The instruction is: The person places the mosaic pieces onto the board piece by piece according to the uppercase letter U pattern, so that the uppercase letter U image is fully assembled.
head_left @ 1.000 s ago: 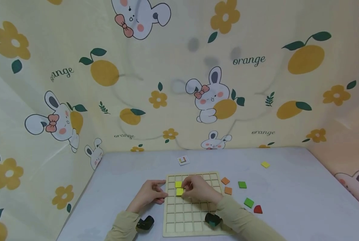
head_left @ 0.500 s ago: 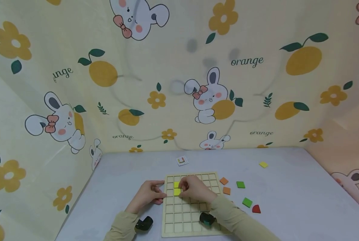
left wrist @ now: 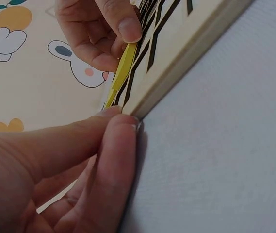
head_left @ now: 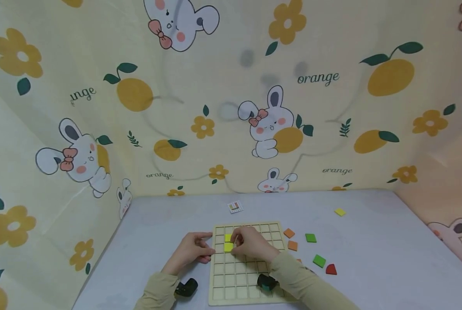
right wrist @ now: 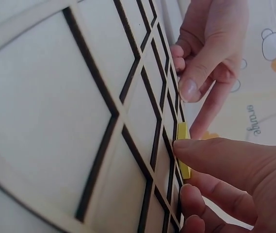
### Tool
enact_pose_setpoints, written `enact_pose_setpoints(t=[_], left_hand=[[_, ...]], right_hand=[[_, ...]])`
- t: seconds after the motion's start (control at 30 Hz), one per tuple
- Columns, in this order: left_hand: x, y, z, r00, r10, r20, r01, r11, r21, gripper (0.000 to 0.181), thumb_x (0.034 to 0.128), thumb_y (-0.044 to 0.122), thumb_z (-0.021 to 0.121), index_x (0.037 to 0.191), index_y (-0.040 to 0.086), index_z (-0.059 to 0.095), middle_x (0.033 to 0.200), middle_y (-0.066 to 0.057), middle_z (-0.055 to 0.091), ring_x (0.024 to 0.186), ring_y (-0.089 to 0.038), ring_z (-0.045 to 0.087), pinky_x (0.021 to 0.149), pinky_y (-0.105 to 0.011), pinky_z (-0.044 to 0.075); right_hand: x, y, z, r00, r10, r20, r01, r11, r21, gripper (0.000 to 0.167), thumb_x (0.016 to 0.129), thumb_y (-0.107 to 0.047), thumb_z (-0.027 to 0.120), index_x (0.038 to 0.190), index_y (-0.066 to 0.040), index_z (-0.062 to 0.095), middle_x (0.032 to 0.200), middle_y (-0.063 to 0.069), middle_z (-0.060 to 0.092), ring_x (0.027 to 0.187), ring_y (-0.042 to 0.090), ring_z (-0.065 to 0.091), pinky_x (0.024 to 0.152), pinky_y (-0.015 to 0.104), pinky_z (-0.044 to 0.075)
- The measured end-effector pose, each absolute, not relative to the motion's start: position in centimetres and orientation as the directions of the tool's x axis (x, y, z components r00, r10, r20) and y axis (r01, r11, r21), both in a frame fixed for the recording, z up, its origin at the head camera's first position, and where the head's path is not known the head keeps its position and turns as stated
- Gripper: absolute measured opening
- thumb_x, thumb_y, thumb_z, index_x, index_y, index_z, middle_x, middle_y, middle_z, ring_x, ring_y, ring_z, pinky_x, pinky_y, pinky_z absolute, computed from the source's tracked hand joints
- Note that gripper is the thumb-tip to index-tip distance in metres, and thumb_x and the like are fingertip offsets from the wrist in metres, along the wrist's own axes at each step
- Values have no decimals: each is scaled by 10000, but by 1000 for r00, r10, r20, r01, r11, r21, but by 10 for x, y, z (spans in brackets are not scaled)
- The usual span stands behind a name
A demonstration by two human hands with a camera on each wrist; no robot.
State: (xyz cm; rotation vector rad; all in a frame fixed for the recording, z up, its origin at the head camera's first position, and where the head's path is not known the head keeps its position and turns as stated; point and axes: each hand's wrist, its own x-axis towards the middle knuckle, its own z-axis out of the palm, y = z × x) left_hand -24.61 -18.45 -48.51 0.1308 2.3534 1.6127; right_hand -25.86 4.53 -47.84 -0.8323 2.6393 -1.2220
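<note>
A pale wooden grid board (head_left: 240,280) lies on the table. Two yellow square tiles (head_left: 228,247) sit one behind the other near its far left part. My right hand (head_left: 254,243) pinches the nearer tile between thumb and fingers; in the right wrist view the thumb lies against a yellow tile (right wrist: 182,128), whose other parts are partly hidden. At the board's left edge, my left hand (head_left: 192,247) holds the rim. The left wrist view shows its thumb and a finger meeting at the board edge (left wrist: 162,90), with the yellow tiles (left wrist: 123,73) beyond.
Right of the board lie orange tiles (head_left: 292,246), green tiles (head_left: 319,261) and a red rounded piece (head_left: 331,269). Another yellow tile (head_left: 340,212) lies farther back. A small pattern card (head_left: 235,207) is behind the board. A printed curtain (head_left: 215,150) rises at the table's back.
My right hand and wrist have shifted slightly left over the yellow tiles, covering a little more of them. My left hand stays at the board's edge. The head view shifts slightly.
</note>
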Motion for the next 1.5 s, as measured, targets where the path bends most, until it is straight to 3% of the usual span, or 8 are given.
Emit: enact_pose_setpoints(t=[0.6,0.9,1.23,1.5], left_hand=[[-249,-185,-484,-953,252,-167,-69,357,932,651,777,1,770,1355,-63,477,784,-102,645,581,-151,647,568,-317,590],[-249,-184,-487,-953,242,-183,-82,373,924,656,767,0,777,1353,-53,486,776,-101,647,580,-151,646,558,-307,587],[-249,-186,-490,-953,252,-171,-76,346,935,664,776,8,773,1359,-66,467,801,-116,640,580,-155,651,566,-322,591],[-251,-185,-492,-954,252,-165,-69,350,934,666,777,0,770,1361,-75,459,800,-106,635,569,-140,640,561,-323,590]], right_hand=[[-260,45,-476,-853,-503,142,-430,520,-738,187,766,-51,791,885,-41,647,651,-33,534,575,73,460,540,224,403],[-258,55,-470,-862,-498,96,-370,487,-791,224,772,-75,794,943,-44,653,714,-16,559,631,111,503,549,230,429],[-266,108,-441,-821,-544,172,-442,417,-794,252,840,-81,732,1074,-61,642,840,34,590,761,187,546,625,269,488],[-280,174,-433,-871,-449,200,-427,490,-760,326,830,-122,756,1132,-87,639,946,50,622,898,258,577,747,331,503]])
